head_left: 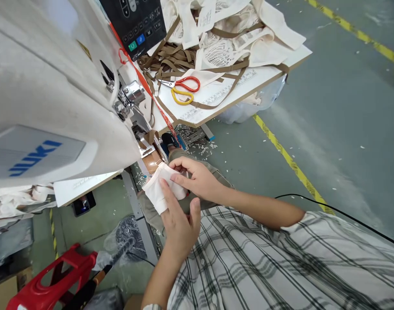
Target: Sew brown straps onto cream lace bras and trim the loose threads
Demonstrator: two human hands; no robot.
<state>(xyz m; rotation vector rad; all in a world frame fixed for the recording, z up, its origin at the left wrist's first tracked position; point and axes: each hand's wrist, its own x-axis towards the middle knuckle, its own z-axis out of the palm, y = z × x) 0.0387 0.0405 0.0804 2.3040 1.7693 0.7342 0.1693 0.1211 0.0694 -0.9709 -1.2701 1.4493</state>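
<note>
A small cream fabric piece (pixel 160 187) lies at the tip of the sewing machine (pixel 48 94), its upper edge touching or nearly touching the narrow work arm (pixel 152 163) below the presser area. My right hand (pixel 197 177) pinches the fabric's right side between thumb and fingers. From below, my left hand (pixel 180 226) holds the lower part, with its index finger lying along the front and its thumb apart. The left hand's other fingers are partly hidden. Brown tape (pixel 151 137) runs by the presser foot.
Cream garment pieces (pixel 223 47) and brown straps (pixel 171 58) pile on the white table (pixel 197 113). Scissors (pixel 184 88) with red and yellow handles lie there. A control panel (pixel 135 26) hangs above. Below are a red plastic stool (pixel 55 275) and a phone (pixel 84 203).
</note>
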